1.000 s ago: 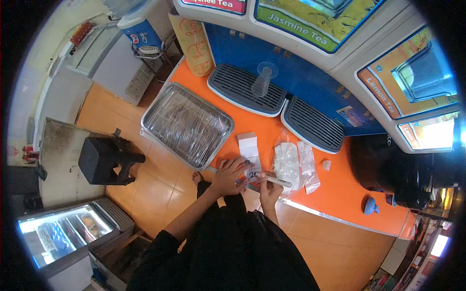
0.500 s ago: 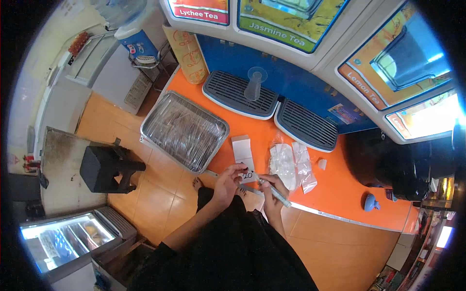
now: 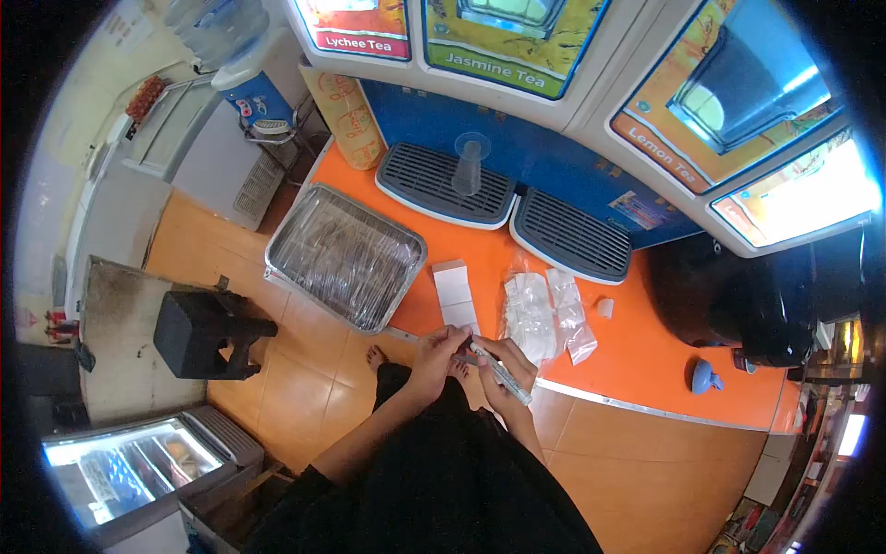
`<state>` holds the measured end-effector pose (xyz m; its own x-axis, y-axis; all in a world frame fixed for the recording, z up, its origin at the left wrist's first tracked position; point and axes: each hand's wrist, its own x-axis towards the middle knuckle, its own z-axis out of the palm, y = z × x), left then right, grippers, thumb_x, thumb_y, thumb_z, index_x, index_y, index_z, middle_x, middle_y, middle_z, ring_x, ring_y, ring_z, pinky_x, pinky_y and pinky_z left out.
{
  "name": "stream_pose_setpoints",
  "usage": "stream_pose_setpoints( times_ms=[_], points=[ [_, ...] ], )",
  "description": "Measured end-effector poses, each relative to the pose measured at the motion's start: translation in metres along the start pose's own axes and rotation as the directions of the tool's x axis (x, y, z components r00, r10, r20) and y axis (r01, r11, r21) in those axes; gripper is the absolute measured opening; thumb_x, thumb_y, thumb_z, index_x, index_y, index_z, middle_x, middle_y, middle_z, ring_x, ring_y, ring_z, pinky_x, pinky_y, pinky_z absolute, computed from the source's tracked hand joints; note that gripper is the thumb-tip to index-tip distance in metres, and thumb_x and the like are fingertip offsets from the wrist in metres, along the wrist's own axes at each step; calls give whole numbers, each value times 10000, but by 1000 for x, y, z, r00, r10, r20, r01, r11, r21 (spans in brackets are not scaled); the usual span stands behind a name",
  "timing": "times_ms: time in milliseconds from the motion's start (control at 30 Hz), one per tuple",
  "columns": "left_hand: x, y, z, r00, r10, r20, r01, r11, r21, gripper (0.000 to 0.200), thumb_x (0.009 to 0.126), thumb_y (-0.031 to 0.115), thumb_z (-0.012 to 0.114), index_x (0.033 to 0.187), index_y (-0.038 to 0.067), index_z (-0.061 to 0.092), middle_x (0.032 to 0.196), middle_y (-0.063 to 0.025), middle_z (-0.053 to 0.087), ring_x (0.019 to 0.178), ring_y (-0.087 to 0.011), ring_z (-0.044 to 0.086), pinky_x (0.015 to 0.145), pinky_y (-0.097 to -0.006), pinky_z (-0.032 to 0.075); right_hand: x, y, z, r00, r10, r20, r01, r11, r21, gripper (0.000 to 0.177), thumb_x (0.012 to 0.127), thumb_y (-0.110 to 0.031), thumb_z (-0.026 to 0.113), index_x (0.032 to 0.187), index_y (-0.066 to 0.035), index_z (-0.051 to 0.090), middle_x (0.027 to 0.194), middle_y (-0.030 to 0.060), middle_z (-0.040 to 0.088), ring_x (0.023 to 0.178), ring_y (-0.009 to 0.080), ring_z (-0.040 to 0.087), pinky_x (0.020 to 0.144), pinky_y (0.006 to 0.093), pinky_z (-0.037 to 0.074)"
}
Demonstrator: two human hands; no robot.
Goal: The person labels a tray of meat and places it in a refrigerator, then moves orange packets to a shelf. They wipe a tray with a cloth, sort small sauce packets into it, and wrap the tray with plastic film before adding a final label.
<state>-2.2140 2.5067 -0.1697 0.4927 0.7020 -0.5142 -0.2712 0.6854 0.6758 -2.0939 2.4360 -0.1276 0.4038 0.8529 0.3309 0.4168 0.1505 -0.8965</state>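
My right hand [image 3: 508,369] grips a pale, slim marker [image 3: 506,379], its writing end pointing up and left. Against that end, my left hand [image 3: 436,362] is closed with thumb and fingers pinching a small dark piece that looks like the marker cap. Just beyond both hands lies a folded white paper strip [image 3: 453,288] on the orange counter; its near end is partly hidden by my fingers. Right of the strip, clear plastic packets [image 3: 531,314] with white contents lie flat.
A foil tray [image 3: 346,258] covered in plastic film stands at the counter's left. Behind are two drip trays [image 3: 448,185], one carrying an upturned clear cup [image 3: 468,171], below tea dispensers. A blue object [image 3: 706,377] sits far right. A black stool [image 3: 208,334] stands on the floor.
My hands have come together at the marker's tip, drawing back from the paper. The "20" written on the paper is now covered. The view has shifted slightly.
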Motion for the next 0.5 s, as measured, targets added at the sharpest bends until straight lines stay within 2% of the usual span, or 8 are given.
stream_pose_setpoints(
  times_ms=[67,100,133,233,300,367,433,500],
  points=[
    [-9,9,16,1000,-12,-16,12,1000,-27,145,877,187,581,806,62,563,798,-35,565,675,-113,553,595,-238,434,-6,5,-2,997,-76,-1,76,997,-22,190,807,-33,594,991,8,626,789,149,624,680,237,621,595,299,485],
    [-14,16,26,996,-68,-49,61,990,-126,115,869,148,588,802,57,567,779,-29,567,690,-116,556,620,-246,445,-7,4,-4,997,-79,-6,79,997,-26,190,807,-33,594,991,8,626,789,149,624,680,237,621,595,299,485],
    [-17,18,32,988,-129,-79,108,968,-226,88,860,110,595,798,53,570,759,-22,570,704,-119,560,645,-254,457,-9,2,-5,998,-42,-46,42,999,-12,149,810,-32,589,949,13,620,773,151,618,664,245,619,585,302,483],
    [-14,-5,30,991,-136,18,136,963,-233,80,876,98,576,826,36,583,801,-29,587,720,-131,569,673,-264,464,-19,5,-8,993,36,-108,-39,999,-24,68,822,-40,574,854,16,596,740,157,606,634,256,613,562,311,477],
    [-7,-24,24,995,-96,13,97,978,-183,80,881,104,575,846,34,589,803,-31,593,728,-130,574,679,-262,464,-23,12,-7,988,81,-129,-88,995,-51,72,832,-49,563,802,15,576,725,161,599,620,259,610,549,316,473],
    [-6,-36,23,998,-56,7,56,989,-135,83,886,109,574,865,31,595,804,-33,598,737,-129,579,685,-259,465,-25,16,-5,984,-21,-178,-16,978,-206,112,849,-68,535,771,12,523,641,132,574,515,215,574,484,295,440],
    [-3,-38,28,998,-66,9,67,997,-44,109,908,148,547,866,60,595,775,-30,597,752,-120,578,692,-267,475,-31,25,-5,983,9,-185,-45,980,-191,130,860,-80,528,771,14,518,635,120,570,514,200,567,474,296,429],
    [-5,-38,36,999,-32,19,32,999,27,125,894,170,574,888,46,592,755,-28,595,722,-119,573,678,-253,466,-40,35,-9,982,37,-188,-70,982,-175,147,871,-92,521,771,15,514,629,107,565,512,185,561,464,297,418]
  ],
)
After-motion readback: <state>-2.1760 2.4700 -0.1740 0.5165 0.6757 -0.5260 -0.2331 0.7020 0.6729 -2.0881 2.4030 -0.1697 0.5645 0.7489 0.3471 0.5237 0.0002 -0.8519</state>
